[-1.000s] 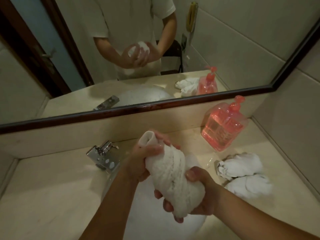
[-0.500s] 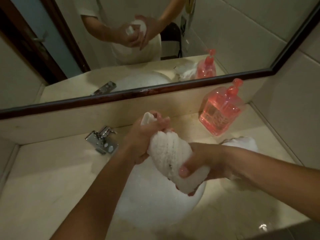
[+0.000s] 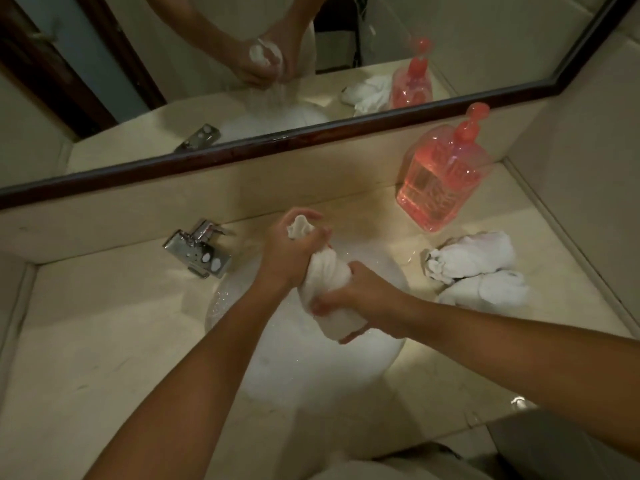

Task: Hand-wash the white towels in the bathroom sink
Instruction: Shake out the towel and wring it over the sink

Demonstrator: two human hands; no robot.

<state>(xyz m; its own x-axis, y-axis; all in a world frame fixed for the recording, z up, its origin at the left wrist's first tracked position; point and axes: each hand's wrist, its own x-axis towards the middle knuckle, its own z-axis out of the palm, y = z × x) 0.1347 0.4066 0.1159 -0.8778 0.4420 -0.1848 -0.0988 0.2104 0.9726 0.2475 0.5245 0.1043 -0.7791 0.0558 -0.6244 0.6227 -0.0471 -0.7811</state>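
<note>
Wringing the towel (image 3: 325, 282) over the sink (image 3: 294, 372), my left hand (image 3: 289, 252) grips its top end and my right hand (image 3: 363, 301) grips the bottom, so I should twist opposite ways, hard, holding it low so drips land inside.

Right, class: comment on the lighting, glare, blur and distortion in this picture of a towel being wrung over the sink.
Head view: dim, warm light; the sink glares white, detail lost; the pink soap bottle glows with bright glints; the counter edges splay outward, a wide-angle look; the towel, left hand and right hand are slightly soft.
</note>
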